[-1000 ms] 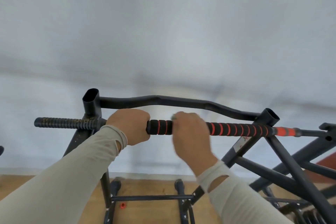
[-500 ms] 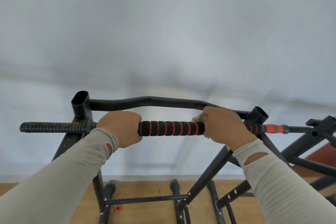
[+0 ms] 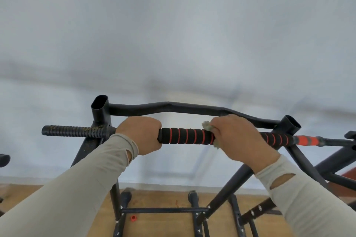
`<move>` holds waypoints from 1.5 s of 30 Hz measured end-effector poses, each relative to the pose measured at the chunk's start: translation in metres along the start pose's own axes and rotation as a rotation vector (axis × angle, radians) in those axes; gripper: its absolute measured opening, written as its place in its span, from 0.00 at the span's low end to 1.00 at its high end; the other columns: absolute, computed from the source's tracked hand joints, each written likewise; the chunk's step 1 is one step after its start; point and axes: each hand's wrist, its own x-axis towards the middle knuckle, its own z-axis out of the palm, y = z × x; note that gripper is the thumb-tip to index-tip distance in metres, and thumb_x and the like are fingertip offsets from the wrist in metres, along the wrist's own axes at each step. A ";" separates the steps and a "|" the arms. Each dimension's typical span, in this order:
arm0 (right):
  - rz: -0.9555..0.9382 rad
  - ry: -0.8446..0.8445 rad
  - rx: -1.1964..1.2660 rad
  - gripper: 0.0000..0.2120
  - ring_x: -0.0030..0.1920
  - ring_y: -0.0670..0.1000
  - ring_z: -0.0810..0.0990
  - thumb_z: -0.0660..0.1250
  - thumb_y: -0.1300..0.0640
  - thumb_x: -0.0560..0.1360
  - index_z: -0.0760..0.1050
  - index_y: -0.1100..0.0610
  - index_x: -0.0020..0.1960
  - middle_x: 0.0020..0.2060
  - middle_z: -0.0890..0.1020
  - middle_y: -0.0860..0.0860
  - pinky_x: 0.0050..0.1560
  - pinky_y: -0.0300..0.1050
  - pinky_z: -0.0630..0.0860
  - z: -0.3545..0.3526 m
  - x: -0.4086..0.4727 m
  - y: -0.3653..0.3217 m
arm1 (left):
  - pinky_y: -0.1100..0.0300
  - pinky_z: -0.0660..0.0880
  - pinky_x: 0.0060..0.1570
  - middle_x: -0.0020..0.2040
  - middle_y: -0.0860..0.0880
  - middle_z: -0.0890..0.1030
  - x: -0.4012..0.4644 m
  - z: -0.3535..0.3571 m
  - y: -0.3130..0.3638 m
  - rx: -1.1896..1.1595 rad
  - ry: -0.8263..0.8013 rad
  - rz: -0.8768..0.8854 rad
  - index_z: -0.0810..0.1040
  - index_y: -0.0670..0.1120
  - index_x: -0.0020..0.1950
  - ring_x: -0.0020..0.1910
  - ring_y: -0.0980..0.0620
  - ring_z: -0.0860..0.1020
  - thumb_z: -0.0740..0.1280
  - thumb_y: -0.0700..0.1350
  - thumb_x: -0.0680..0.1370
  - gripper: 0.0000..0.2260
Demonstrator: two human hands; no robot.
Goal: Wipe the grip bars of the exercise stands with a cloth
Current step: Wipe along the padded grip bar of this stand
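A pale wall [image 3: 173,34] fills the view behind the stand [image 3: 100,113], a black tube frame whose legs run down to a wooden floor [image 3: 163,223]. A bent black crossbar [image 3: 173,107] joins the two open-topped uprights of the stand. Just in front of that crossbar runs the grip bar [image 3: 185,136], level, wrapped in black foam with red rings. Left of the stand's left upright a ribbed black handle [image 3: 71,131] sticks out, flecked with rust. Right of the right upright the grip bar carries on into an orange section [image 3: 306,140], and past it more black frame tubes cross. Two arms in beige sleeves [image 3: 77,188] reach up to the grip bar, each sleeve with a slit near the wrist. The left hand [image 3: 139,134] is wrapped round the grip bar beside the left upright, fingers curled over it. The right hand [image 3: 240,136] grips the bar nearer the right upright, holding the cloth [image 3: 207,126] against the foam; only frayed grey-green bits of it show above and below the bar at the hand's left edge. A small red cap [image 3: 133,217] lies on the floor by the stand's left leg.
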 end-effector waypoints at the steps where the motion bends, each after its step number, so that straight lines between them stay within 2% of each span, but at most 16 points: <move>1: 0.038 -0.011 -0.016 0.05 0.41 0.48 0.77 0.64 0.50 0.82 0.72 0.45 0.47 0.38 0.79 0.44 0.48 0.46 0.78 -0.002 -0.001 0.007 | 0.60 0.71 0.37 0.37 0.54 0.79 0.000 0.001 0.000 0.006 0.003 0.002 0.73 0.54 0.45 0.33 0.55 0.75 0.64 0.53 0.77 0.04; 4: 0.093 0.044 0.024 0.03 0.44 0.51 0.80 0.63 0.53 0.80 0.75 0.47 0.52 0.41 0.81 0.45 0.48 0.47 0.79 0.002 0.004 -0.015 | 0.60 0.73 0.39 0.38 0.54 0.79 0.001 0.002 0.000 0.012 -0.013 0.002 0.75 0.54 0.47 0.35 0.55 0.77 0.65 0.54 0.77 0.05; 7: 0.066 0.177 0.157 0.05 0.44 0.55 0.80 0.64 0.60 0.76 0.74 0.51 0.46 0.39 0.80 0.49 0.44 0.49 0.76 0.023 0.010 -0.086 | 0.60 0.74 0.39 0.39 0.55 0.80 -0.002 -0.002 0.003 0.030 0.005 -0.008 0.75 0.53 0.45 0.35 0.54 0.77 0.62 0.52 0.78 0.05; 10: -0.056 0.394 0.312 0.04 0.47 0.53 0.82 0.70 0.58 0.75 0.79 0.52 0.49 0.43 0.84 0.50 0.56 0.52 0.80 0.043 0.008 -0.127 | 0.57 0.76 0.46 0.45 0.56 0.82 -0.005 -0.004 0.007 0.073 0.028 -0.019 0.76 0.52 0.48 0.41 0.51 0.80 0.58 0.50 0.81 0.09; 12: -0.177 0.438 0.275 0.07 0.47 0.53 0.82 0.68 0.60 0.75 0.79 0.53 0.52 0.44 0.85 0.50 0.53 0.51 0.79 0.045 0.006 -0.103 | 0.57 0.75 0.41 0.39 0.56 0.80 -0.003 -0.003 0.005 0.042 0.029 -0.005 0.75 0.53 0.43 0.37 0.52 0.79 0.59 0.52 0.78 0.08; 15: -0.149 0.335 0.081 0.17 0.43 0.53 0.82 0.75 0.64 0.66 0.79 0.51 0.52 0.42 0.84 0.47 0.46 0.49 0.77 0.032 -0.002 -0.036 | 0.58 0.77 0.40 0.36 0.54 0.78 0.000 -0.001 0.000 0.008 -0.017 0.000 0.73 0.54 0.42 0.35 0.54 0.78 0.63 0.54 0.76 0.05; 18: 0.125 0.039 -0.192 0.15 0.45 0.51 0.82 0.69 0.64 0.70 0.75 0.46 0.48 0.39 0.81 0.43 0.43 0.45 0.77 0.018 -0.018 0.040 | 0.57 0.79 0.41 0.35 0.54 0.78 0.000 0.001 -0.002 -0.004 0.001 0.007 0.74 0.53 0.43 0.34 0.54 0.78 0.64 0.54 0.75 0.06; 22: 0.348 -0.032 -0.238 0.21 0.49 0.49 0.84 0.64 0.60 0.76 0.75 0.42 0.66 0.48 0.84 0.42 0.52 0.47 0.83 0.018 -0.032 0.094 | 0.56 0.80 0.43 0.36 0.54 0.79 0.001 0.002 -0.003 -0.013 0.001 0.007 0.75 0.54 0.44 0.35 0.54 0.79 0.64 0.55 0.75 0.06; 26: 0.320 0.128 0.031 0.08 0.44 0.52 0.80 0.63 0.59 0.79 0.78 0.50 0.53 0.41 0.82 0.48 0.48 0.50 0.81 0.025 -0.018 0.016 | 0.59 0.77 0.40 0.37 0.54 0.80 0.001 0.001 -0.002 0.005 -0.002 0.017 0.74 0.54 0.43 0.36 0.55 0.78 0.64 0.55 0.76 0.06; 28: 0.221 0.204 0.175 0.04 0.42 0.53 0.77 0.64 0.58 0.79 0.77 0.52 0.48 0.38 0.80 0.49 0.47 0.50 0.79 0.024 -0.006 -0.041 | 0.59 0.78 0.40 0.37 0.54 0.80 0.000 -0.001 -0.002 0.001 -0.009 0.011 0.74 0.54 0.42 0.36 0.55 0.79 0.63 0.55 0.76 0.07; 30: 0.080 0.239 0.239 0.02 0.42 0.52 0.75 0.66 0.58 0.79 0.77 0.53 0.49 0.38 0.80 0.49 0.49 0.48 0.76 0.026 0.000 -0.085 | 0.58 0.79 0.39 0.35 0.54 0.80 0.000 -0.001 0.001 0.006 -0.006 -0.006 0.74 0.54 0.41 0.34 0.55 0.79 0.63 0.55 0.75 0.07; 32: -0.050 0.257 0.243 0.06 0.43 0.52 0.72 0.66 0.59 0.79 0.78 0.53 0.54 0.41 0.81 0.50 0.51 0.48 0.73 0.027 0.003 -0.095 | 0.60 0.76 0.35 0.34 0.53 0.80 -0.002 -0.001 0.000 0.024 0.000 -0.024 0.74 0.53 0.39 0.33 0.55 0.79 0.62 0.56 0.76 0.09; 36: -0.106 0.181 0.095 0.17 0.43 0.49 0.76 0.67 0.62 0.74 0.79 0.44 0.58 0.39 0.81 0.43 0.47 0.45 0.74 0.015 -0.010 -0.013 | 0.63 0.70 0.31 0.34 0.53 0.81 -0.004 -0.004 0.001 0.035 0.008 -0.001 0.73 0.53 0.39 0.32 0.56 0.79 0.61 0.58 0.77 0.12; 40: 0.224 -0.022 -0.161 0.20 0.42 0.49 0.80 0.67 0.63 0.74 0.76 0.40 0.59 0.35 0.74 0.41 0.43 0.43 0.77 0.005 -0.048 0.106 | 0.63 0.70 0.32 0.33 0.54 0.80 -0.005 -0.005 0.004 0.019 -0.005 -0.016 0.73 0.53 0.39 0.32 0.57 0.79 0.61 0.61 0.76 0.13; 43: 0.396 0.022 -0.173 0.22 0.40 0.52 0.79 0.65 0.60 0.76 0.74 0.37 0.63 0.39 0.75 0.46 0.43 0.46 0.79 0.008 -0.067 0.155 | 0.63 0.74 0.35 0.35 0.55 0.80 -0.006 -0.009 0.003 0.007 -0.027 -0.027 0.72 0.55 0.40 0.33 0.58 0.79 0.63 0.64 0.75 0.14; 45: 0.430 0.022 -0.136 0.15 0.40 0.51 0.77 0.65 0.60 0.77 0.77 0.43 0.58 0.39 0.73 0.46 0.41 0.44 0.76 0.011 -0.068 0.155 | 0.62 0.76 0.40 0.40 0.57 0.78 -0.011 -0.011 0.006 0.035 -0.010 -0.001 0.70 0.56 0.46 0.37 0.59 0.78 0.67 0.68 0.72 0.17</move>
